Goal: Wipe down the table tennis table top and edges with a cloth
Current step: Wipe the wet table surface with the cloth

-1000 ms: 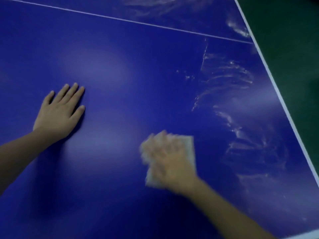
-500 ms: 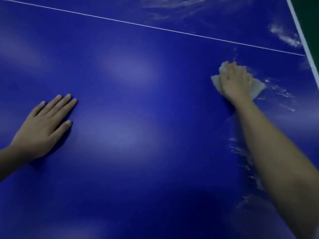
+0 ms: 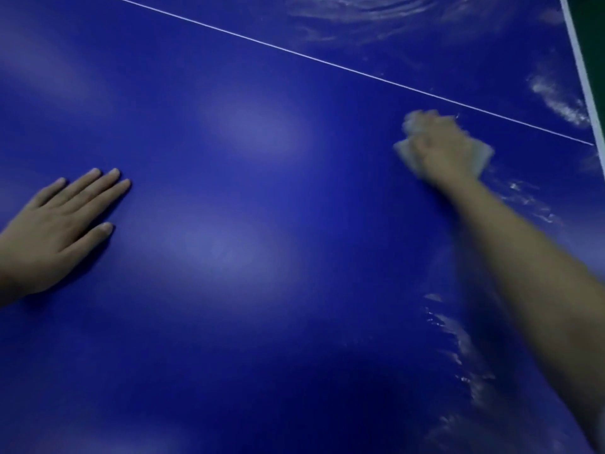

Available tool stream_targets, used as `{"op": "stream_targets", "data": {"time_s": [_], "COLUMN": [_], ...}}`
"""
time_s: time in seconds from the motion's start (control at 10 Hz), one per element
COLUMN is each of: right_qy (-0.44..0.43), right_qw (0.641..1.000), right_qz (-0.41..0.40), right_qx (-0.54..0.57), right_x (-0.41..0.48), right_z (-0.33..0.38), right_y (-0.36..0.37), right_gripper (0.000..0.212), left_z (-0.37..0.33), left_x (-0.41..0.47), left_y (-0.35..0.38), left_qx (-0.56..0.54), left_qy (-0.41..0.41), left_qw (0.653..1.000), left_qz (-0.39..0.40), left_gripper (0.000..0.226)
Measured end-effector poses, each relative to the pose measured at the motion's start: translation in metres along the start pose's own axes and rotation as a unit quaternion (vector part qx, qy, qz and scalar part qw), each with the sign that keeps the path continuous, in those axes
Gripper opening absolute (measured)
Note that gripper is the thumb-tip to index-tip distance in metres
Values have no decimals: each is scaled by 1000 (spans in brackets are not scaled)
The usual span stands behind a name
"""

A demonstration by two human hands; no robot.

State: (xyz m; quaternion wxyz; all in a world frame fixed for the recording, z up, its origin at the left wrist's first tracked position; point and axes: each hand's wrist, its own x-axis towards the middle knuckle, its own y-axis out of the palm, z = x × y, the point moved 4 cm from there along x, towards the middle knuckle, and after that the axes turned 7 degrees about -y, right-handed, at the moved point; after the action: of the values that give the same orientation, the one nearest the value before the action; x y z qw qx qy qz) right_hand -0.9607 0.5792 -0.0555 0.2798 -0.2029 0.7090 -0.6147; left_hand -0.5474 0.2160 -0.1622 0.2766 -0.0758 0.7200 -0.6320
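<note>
The blue table tennis table top (image 3: 262, 191) fills the view, crossed by a thin white centre line (image 3: 294, 54). My right hand (image 3: 442, 149) presses a white cloth (image 3: 481, 157) flat on the table just below that line, at the right; the hand is motion-blurred and covers most of the cloth. My left hand (image 3: 62, 221) lies flat on the table at the left, fingers straight and together, holding nothing.
The table's white right edge (image 3: 586, 70) runs down the top right corner, with green floor (image 3: 592, 14) beyond it. Wet streaks (image 3: 458, 339) shine on the surface along the right side and at the top.
My right hand swept the cloth from the near middle of the table up and right to the centre line, then slightly left. The left hand stayed flat in place.
</note>
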Motion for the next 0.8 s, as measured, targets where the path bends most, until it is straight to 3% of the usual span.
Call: {"op": "stream_targets", "data": {"time_s": [0.1,0.2,0.3,0.4,0.5,0.6,0.7,0.8], "right_qy": [72,7,-156,-324,-453,-328,-18,21], "right_qw": [990,993,986,946,889,944,997,997], "right_qz": [-79,-92,-51,-13,50,25,-1,-21], "right_qx": [87,72,29,23,37,-10,70,72], "right_x": [24,-45,-157,-290,-352,-313,-273,-282], "right_z": [-59,4,95,171,194,164,118,166], "right_y": [2,18,42,61,62,50,44,45], "right_gripper": [50,50,59,67,69,53,56,54], "left_z": [-16,-36,-48,-54,-57,-61,-60,-61], "left_x": [-10,-20,-27,-31,-34,-33,-33,-33], "left_y": [-15,-34,-45,-50,-52,-55,-53,-54], "left_qx": [-5,-31,-43,-37,-26,-19,-25,-37], "left_qy": [19,38,47,48,53,60,63,70], "left_qw": [999,996,995,995,993,989,987,986], "left_qz": [-37,-68,-81,-84,-106,-132,-144,-147], "left_gripper": [62,58,57,57,60,63,64,60]}}
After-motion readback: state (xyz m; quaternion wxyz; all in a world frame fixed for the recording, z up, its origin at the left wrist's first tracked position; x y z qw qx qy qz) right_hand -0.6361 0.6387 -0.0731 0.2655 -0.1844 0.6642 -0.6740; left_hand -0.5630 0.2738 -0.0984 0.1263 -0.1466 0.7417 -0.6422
